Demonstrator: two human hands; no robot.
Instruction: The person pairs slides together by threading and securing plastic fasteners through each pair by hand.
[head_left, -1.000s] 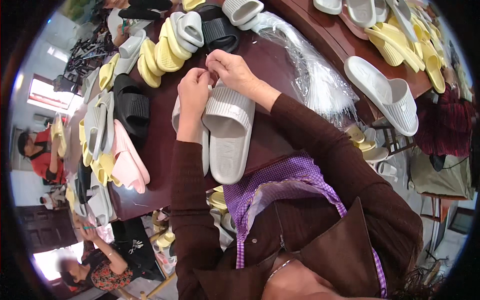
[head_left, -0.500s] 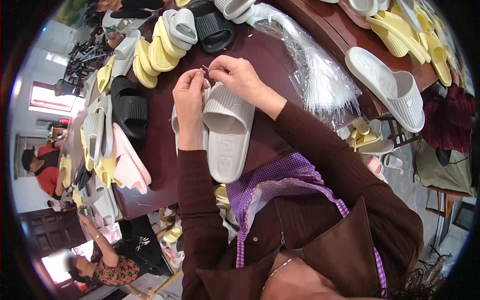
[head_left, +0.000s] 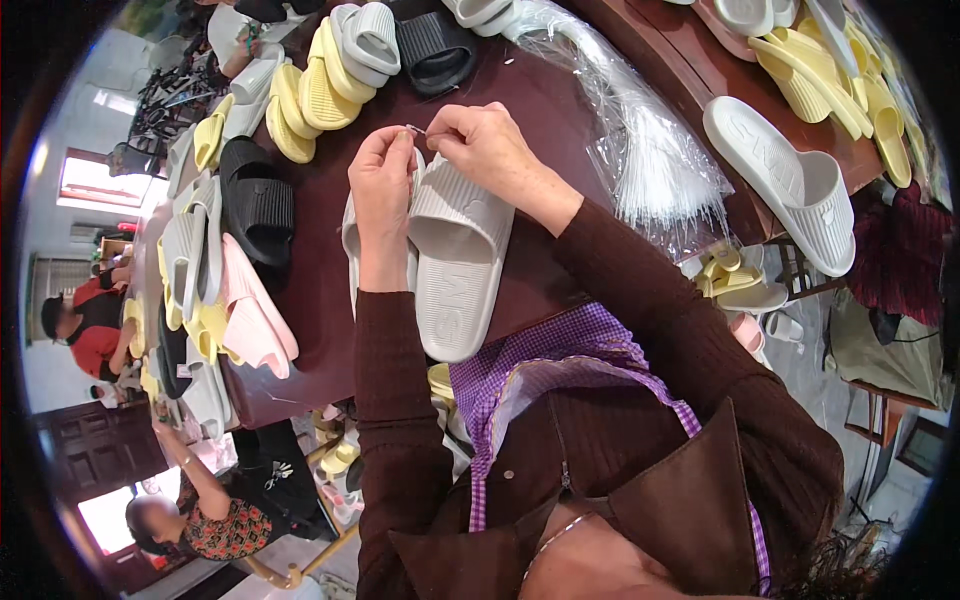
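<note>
Head view: left hand (head_left: 380, 185) and right hand (head_left: 480, 145) pinching a thin clear plastic tie (head_left: 415, 129) over paired grey ribbed foam slippers (head_left: 455, 255) on dark worktop (head_left: 320, 240). Fastening apparently unfinished; many loose yellow slippers (head_left: 305, 95) unpaired nearby.

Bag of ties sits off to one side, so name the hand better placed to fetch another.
Probably the right hand: the bag lies on its side, just beyond its wrist. The left hand would have to cross the slippers.

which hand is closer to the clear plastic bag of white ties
Right. The right hand pinches at the grey slide sandals, just left of the bag; the left hand sits farther left, across the sandals.
</note>
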